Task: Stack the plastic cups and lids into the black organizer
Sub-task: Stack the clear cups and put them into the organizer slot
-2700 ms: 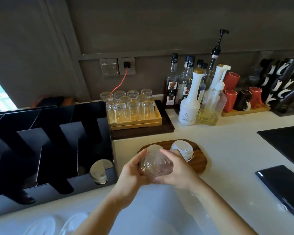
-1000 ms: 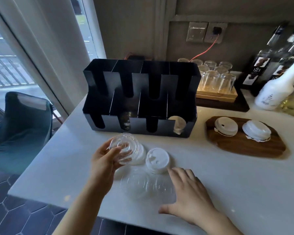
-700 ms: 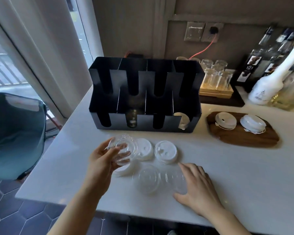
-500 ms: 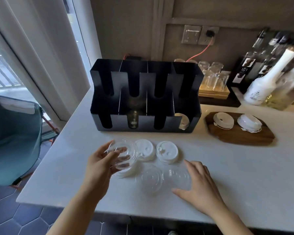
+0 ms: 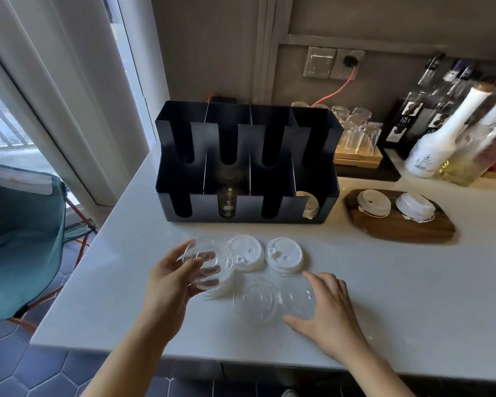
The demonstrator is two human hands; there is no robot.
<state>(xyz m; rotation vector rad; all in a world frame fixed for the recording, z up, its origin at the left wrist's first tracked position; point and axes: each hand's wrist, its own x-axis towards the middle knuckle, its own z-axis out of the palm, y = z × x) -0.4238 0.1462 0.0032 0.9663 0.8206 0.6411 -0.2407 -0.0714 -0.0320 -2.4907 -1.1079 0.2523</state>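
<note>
Head camera view, looking down at a pale grey stone counter [image 5: 398,290]. The left hand [image 5: 169,282] holds a clear round plastic piece [image 5: 208,262] just above the counter, thumb and fingers curled round its rim; whether it is a cup seen end-on or a lid cannot be told. The right hand [image 5: 330,313] lies spread, its fingers resting on a clear flat plastic lid [image 5: 297,302]. A second clear lid [image 5: 255,302] sits just to its left. Two white plastic sip lids [image 5: 246,252] [image 5: 284,255] lie side by side beyond them. Farther back stands the black metal organizer with slotted compartments [image 5: 249,164]. Its second front slot from the left shows something clear [image 5: 226,202], and its right front slot holds a white lid on edge [image 5: 309,207]. To the right, a dark wooden board [image 5: 398,227] carries two more white lids [image 5: 373,202] [image 5: 414,206].
</note>
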